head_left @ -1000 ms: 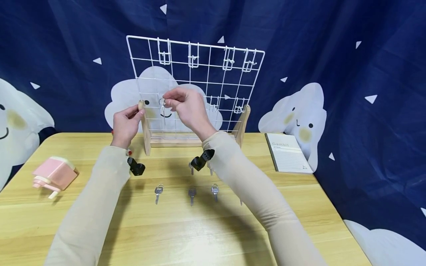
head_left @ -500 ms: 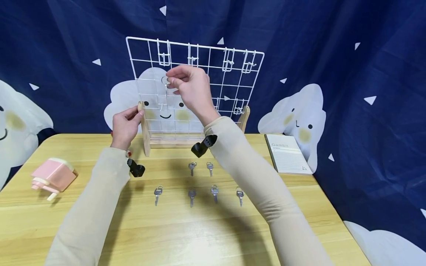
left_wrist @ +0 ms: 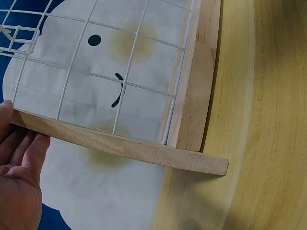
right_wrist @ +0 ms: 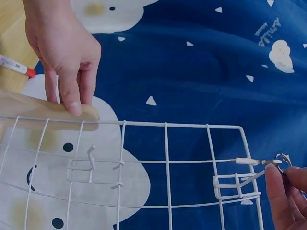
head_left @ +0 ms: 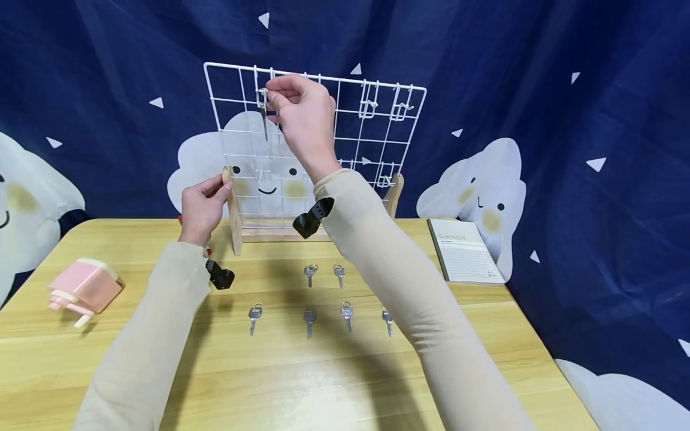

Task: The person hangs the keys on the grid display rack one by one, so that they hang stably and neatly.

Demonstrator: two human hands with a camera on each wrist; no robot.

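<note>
My right hand (head_left: 307, 117) pinches the ring (right_wrist: 283, 156) of a silver key (head_left: 265, 124) at the top left of a white wire grid rack (head_left: 338, 105). The key's shaft hangs down in front of the grid. In the right wrist view, the fingertips and ring are right at the tip of a white wire hook (right_wrist: 231, 186). My left hand (head_left: 202, 206) grips the upper end of the rack's left wooden upright (left_wrist: 120, 143), thumb on one side and fingers on the other. Several more keys, among them one with a ring (head_left: 255, 318), lie on the table.
Other white hooks (head_left: 369, 108) hang on the grid, some lower down. A pink box with a crank (head_left: 86, 287) stands at the left. A notebook (head_left: 469, 251) lies at the right. A red-capped marker (right_wrist: 15, 65) is behind the left hand. A dark blue curtain (head_left: 474, 72) backs the table.
My right hand has lifted the key from the lower grid up to the top-left hook. The left hand has stayed on the wooden upright.
</note>
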